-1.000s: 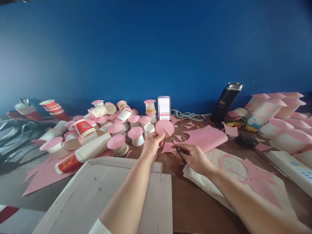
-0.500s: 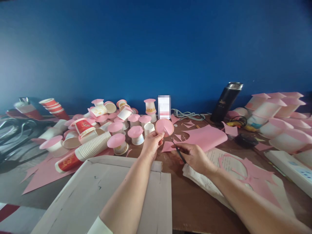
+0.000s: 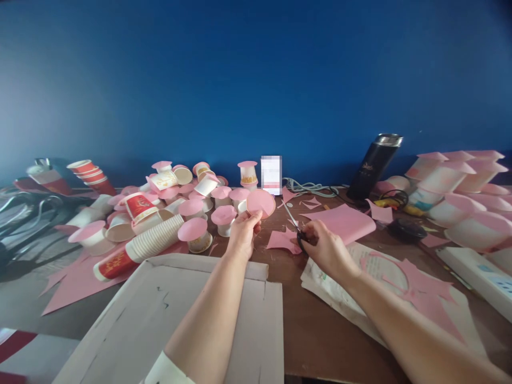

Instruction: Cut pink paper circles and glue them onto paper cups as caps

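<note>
My left hand (image 3: 244, 232) pinches a pink paper disc (image 3: 262, 202) by its lower edge, holding it up above the table. My right hand (image 3: 326, 245) grips a pair of scissors (image 3: 291, 216) by the dark handles. Their blades point up and left, a little apart from the disc's right side. Just left of the disc stand several paper cups topped with pink paper, such as one cup (image 3: 200, 242) with gold print. Behind the scissors and right hand lies a large pink sheet (image 3: 340, 221) with a curved cut edge. Pink offcuts (image 3: 282, 240) rest between the hands.
A cardboard piece (image 3: 180, 314) lies under my left forearm. Nested cups (image 3: 140, 248) rest on their side at left. A black flask (image 3: 372, 168), white cable (image 3: 308, 188), power strip (image 3: 476, 274) and more pink-topped cups (image 3: 464, 218) stand or lie at right. A blue wall closes the back.
The disc has moved slightly left and up with my left hand. The scissors have come away from it, to the right, in my right hand.
</note>
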The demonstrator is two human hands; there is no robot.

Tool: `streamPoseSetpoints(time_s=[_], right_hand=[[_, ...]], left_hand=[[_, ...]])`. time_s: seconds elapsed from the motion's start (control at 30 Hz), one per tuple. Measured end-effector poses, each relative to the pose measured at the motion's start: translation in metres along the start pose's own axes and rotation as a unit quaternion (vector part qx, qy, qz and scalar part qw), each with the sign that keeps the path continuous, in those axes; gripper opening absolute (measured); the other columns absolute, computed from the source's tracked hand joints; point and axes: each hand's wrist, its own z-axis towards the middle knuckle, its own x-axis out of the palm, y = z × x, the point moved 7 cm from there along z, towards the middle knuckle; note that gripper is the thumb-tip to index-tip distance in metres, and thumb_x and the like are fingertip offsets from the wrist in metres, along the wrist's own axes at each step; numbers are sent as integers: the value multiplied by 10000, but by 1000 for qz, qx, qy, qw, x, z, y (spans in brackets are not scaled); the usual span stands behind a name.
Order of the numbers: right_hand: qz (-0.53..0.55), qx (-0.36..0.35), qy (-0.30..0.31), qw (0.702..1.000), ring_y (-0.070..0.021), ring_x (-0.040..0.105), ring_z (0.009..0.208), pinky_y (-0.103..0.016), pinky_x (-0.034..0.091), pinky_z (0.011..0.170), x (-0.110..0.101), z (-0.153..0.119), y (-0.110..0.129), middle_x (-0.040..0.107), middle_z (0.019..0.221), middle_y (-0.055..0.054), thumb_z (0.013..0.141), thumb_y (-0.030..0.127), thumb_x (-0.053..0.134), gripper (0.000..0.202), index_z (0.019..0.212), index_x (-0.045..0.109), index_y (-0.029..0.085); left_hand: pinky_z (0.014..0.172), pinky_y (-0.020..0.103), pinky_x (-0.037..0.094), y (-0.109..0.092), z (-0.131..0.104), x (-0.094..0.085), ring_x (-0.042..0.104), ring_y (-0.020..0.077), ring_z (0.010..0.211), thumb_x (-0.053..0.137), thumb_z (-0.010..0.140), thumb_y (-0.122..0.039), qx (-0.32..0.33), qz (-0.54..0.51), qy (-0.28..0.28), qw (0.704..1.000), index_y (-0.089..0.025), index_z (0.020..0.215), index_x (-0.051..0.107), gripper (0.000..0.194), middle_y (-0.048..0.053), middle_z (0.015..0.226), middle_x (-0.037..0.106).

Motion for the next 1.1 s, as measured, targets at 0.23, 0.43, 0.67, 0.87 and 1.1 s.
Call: streamPoseSetpoints(time_s=[0.23, 0.43, 0.67, 0.87, 1.1], right_hand=[[-130, 18, 49, 990, -235, 624, 975, -287, 430, 758, 2, 3, -12, 679, 1048, -73, 776, 260, 602, 340, 1110, 561, 213], [-188, 24, 64, 980, -244, 597, 1035, -291, 416, 762, 2, 1, -8, 637, 1130, -92, 822, 354, 586, 429, 1227, 538, 221], [-344, 5, 0, 939, -252, 621, 985, -338, 358, 773, -18, 8, -11, 682, 1088, -93, 842, 258, 531, 344, 1175, 581, 188], [-368, 14, 21, 930, -201, 656, 848, -356, 316, 825, -18, 13, -16, 732, 964, -65, 870, 251, 506, 215, 1003, 670, 212], [-371, 40, 47, 927, -255, 627, 863, -327, 374, 664, -15, 13, -22, 724, 876, -102, 874, 265, 513, 224, 836, 725, 204]], left_hand=[[482, 159, 333, 2, -2, 0, 448, 41, 522, 800, 580, -337, 3, 42, -3, 999, -140, 698, 594, 308, -33, 599, 527], [481, 145, 344, 2, -1, -1, 462, 44, 544, 814, 541, -348, -3, 53, -13, 998, -130, 721, 618, 344, -30, 603, 529], [477, 137, 354, -1, -1, -2, 455, 39, 541, 814, 535, -334, -2, 47, -21, 999, -126, 730, 626, 342, -29, 605, 534], [469, 143, 341, -9, -1, -5, 448, 30, 510, 818, 548, -296, 23, 17, -24, 999, -136, 686, 594, 308, -45, 581, 526], [484, 166, 347, -19, -2, -8, 451, 35, 515, 830, 522, -263, 49, -22, -39, 998, -136, 687, 596, 313, -43, 592, 535]])
